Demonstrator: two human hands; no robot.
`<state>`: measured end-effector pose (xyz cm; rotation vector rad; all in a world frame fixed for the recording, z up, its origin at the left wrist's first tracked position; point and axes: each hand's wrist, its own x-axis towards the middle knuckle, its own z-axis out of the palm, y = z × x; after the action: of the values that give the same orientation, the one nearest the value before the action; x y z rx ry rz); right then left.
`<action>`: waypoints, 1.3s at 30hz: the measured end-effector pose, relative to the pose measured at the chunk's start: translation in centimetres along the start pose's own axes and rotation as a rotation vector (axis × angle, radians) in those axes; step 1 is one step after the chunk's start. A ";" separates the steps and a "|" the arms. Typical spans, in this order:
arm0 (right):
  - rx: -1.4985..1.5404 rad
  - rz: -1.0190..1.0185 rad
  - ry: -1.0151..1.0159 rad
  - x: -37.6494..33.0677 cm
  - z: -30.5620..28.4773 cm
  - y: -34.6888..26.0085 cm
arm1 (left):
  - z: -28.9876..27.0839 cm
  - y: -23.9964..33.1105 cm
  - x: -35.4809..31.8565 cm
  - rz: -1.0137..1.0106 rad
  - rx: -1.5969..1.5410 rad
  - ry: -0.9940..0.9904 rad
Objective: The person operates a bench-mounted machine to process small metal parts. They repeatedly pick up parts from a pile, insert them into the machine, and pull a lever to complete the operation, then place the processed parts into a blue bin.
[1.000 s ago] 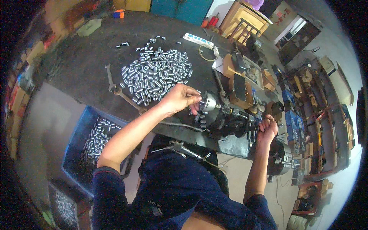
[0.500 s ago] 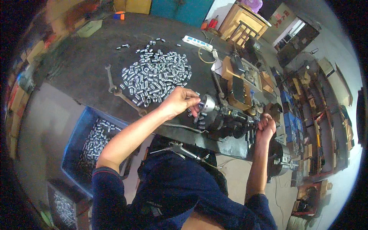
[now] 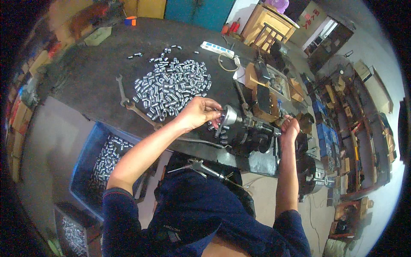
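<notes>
A small bench machine stands at the table's front edge, with a round silver metal head [image 3: 229, 115] at its left end and a dark body [image 3: 257, 141] behind it. My left hand [image 3: 199, 113] is closed at the face of that head, thumb and fingers pinched together. What lies between the fingertips is hidden. My right hand [image 3: 290, 128] is curled into a fist by the machine's right end, where a short metal shaft [image 3: 276, 133] shows; whatever it grips is covered. Several small metal sleeves [image 3: 224, 136] lie under the head, and a large pile of them [image 3: 171, 85] spreads beyond my left hand.
Two open-end wrenches [image 3: 141, 115] lie left of the pile. A blue bin [image 3: 81, 160] of metal sleeves stands below the table at left. An air blow gun [image 3: 203, 168] hangs before me. A power strip [image 3: 217, 48] and cardboard boxes [image 3: 263, 103] sit behind the machine.
My right hand has moved up and to the left, closer to the machine's body. The left hand stays at the round head, nearly in the same place.
</notes>
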<state>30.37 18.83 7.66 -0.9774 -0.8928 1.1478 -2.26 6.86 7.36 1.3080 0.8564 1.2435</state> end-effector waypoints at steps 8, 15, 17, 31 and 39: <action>-0.233 -0.157 0.055 2.4 -5.1 8.9 | 1.4 -0.5 -0.2 0.110 0.605 0.232; 0.011 0.230 0.102 -8.6 -6.0 3.6 | 1.8 -0.9 0.0 0.162 0.713 0.282; 0.074 0.100 -0.029 -9.6 -5.9 0.8 | 2.1 -0.5 -0.1 0.208 0.748 0.319; 0.174 -0.228 -0.030 -4.6 -1.2 -1.5 | 2.6 -0.8 0.3 0.192 0.768 0.374; 0.132 0.058 -0.005 -9.5 -5.5 2.4 | 2.4 -0.7 -0.2 0.093 0.708 0.397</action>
<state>32.93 8.93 2.95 -0.8979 -0.7865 1.2431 0.16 6.29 6.94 1.6842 1.6380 1.3512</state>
